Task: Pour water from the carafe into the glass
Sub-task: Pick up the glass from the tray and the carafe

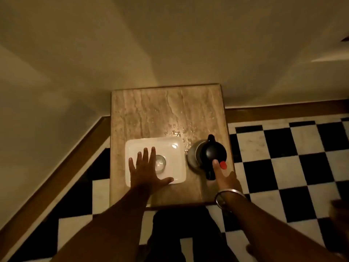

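A clear glass [160,163] stands on a white square tray [170,148] on a small stone-topped table. My left hand [146,172] is spread flat over the tray, fingers apart, partly covering the glass's left side and holding nothing. To the right of the tray stands the carafe [208,154], metal-bodied with a black lid, a spout pointing away and a red button [223,165] near its handle. My right hand [225,176] reaches to the handle, thumb resting on the lid beside the red button; the other fingers are hidden.
The table [151,114] sits in a corner against pale walls, with water droplets [177,131] spilled behind the tray and carafe. A black-and-white chequered floor [283,148] surrounds it. A metal bangle [226,195] circles my right wrist.
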Tool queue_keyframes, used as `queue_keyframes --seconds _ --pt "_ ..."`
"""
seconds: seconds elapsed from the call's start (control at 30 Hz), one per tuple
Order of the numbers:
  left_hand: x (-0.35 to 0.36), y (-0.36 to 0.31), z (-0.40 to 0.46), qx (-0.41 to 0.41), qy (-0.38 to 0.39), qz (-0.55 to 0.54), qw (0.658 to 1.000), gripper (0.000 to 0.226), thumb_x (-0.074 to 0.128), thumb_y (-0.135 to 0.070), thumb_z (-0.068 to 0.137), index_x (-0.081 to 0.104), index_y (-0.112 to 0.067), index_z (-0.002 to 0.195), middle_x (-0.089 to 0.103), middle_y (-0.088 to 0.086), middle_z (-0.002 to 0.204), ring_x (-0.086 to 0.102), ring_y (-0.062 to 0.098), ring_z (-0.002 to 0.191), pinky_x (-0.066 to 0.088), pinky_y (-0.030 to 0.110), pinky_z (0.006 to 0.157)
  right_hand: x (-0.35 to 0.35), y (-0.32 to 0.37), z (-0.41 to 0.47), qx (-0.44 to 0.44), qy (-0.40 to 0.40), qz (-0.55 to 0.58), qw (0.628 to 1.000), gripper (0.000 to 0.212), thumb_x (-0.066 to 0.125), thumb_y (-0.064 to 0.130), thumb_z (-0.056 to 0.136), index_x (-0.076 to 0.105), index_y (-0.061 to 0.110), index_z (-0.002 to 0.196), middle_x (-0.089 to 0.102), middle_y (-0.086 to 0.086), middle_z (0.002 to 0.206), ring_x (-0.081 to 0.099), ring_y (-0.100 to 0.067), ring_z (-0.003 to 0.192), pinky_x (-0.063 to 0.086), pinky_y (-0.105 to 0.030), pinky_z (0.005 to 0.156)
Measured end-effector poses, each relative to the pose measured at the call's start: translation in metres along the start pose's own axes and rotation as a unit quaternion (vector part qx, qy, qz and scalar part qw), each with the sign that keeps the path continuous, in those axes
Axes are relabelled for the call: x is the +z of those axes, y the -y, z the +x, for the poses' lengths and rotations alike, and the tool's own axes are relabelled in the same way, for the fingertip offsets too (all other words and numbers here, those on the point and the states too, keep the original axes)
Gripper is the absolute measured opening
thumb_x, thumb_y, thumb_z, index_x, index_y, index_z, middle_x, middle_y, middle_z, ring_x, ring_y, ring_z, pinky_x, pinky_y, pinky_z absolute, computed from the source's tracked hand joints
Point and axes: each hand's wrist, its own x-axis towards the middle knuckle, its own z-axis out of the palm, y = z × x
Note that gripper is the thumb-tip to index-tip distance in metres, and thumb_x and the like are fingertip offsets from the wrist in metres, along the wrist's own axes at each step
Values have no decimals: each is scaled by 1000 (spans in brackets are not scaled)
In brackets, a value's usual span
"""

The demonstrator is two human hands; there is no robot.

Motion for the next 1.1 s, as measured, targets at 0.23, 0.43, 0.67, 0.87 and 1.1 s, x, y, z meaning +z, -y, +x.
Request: queue_keyframes --seconds 0.23,0.43,0.67,0.87,1.1 --pt "49 10 15 -97 -35 -153 983 135 77 -75 55 7 -14 153 29 16 158 27 37 144 14 57 118 36 24 22 71 36 245 966 158 38 105 13 39 16 144 49 -19 145 47 -39 129 33 -55 112" --pt "85 9 33 -127 -91 -326 932 117 88 -62 52 28 -23 144 53 8 138 49 31 125 42 58 105 51 21 38 65 -1 342 938 145 58 95 20 38 20 143 61 -4 116 63 -26 98 52 -43 88" --pt "99 -2 53 -99 -154 -434 882 92 89 -43 64 39 -26 140 54 4 139 48 22 129 35 43 110 52 8 50 -4 -5 356 934 87 62 82 48 59 22 111 69 -9 105 63 -16 66 57 -35 64" --pt "73 -4 54 -64 -186 -393 898 73 92 -24 64 55 -12 125 67 5 118 63 28 110 43 33 96 41 8 49 -51 9 311 949 56 59 75 59 61 29 90 65 -2 77 58 -12 55 51 -28 50" --pt "40 -6 35 -65 -187 -403 893 66 91 -25 65 56 -18 121 64 -8 111 64 20 105 45 30 93 15 9 55 -60 -16 201 978 110 59 94 24 59 23 109 65 -1 88 64 -25 81 56 -48 83"
